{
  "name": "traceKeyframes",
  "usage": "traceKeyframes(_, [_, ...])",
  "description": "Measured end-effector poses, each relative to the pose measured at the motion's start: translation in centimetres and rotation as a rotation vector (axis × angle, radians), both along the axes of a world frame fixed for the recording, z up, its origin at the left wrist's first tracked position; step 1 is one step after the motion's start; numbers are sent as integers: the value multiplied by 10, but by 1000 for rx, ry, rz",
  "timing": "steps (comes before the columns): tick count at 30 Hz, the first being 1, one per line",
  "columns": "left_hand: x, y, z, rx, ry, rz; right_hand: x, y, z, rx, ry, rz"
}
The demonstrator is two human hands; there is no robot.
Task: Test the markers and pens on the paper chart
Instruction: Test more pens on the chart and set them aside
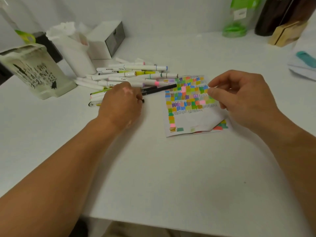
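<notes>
From where I stand this looks like the changeover between pens: one swatch done, the next pen being fetched. The chart (189,119) lies flat on the table (171,177) right of centre, most of it filled with coloured squares and black zigzag rows. Its lower part is bare, and its near right corner is folded up.

The left hand (122,103) is down on the table left of the chart, back up, at the near edge of the markers (135,75) and on top of the black pens (160,88), which point toward the chart. Its fingers curl downward out of sight. A short black end (143,100) pokes out just past them, but I cannot tell whether it is pinched or merely lying there.

The right hand (242,98) is at the chart's right edge, wrist raised. Its fingers (220,79) are loosely curled, the thumb close under the forefinger with nothing between them. Whether they touch the paper I cannot say.

Next, I'd judge, the left hand needs a firm grip on one pen. The pen must then be uncapped and brought to the bare patch, with the right hand steadying the sheet near that folded corner so it does not slide
</notes>
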State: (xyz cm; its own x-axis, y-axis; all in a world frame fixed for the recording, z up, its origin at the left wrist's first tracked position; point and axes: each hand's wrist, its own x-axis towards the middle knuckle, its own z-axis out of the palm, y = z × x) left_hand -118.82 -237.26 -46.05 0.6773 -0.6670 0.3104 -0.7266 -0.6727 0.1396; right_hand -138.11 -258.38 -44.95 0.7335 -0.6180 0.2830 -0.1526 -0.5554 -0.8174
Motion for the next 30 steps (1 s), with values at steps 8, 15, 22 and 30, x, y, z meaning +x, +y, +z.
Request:
traceKeyframes(8, [-26, -7, 37, -110, 41, -151, -4, 2, -7, 21, 13, 28])
traceKeyframes(15, [-34, -40, 49, -846, 1028, -314, -7, 7, -5, 101, 7, 190])
traceKeyframes(22, [-29, -44, 8, -1113, 1312, -200, -10, 2, -5, 211, 86, 357])
traceKeyframes(30, [-30, -41, 8, -1077, 1214, -287, -11, -10, 3, 392, -110, 130])
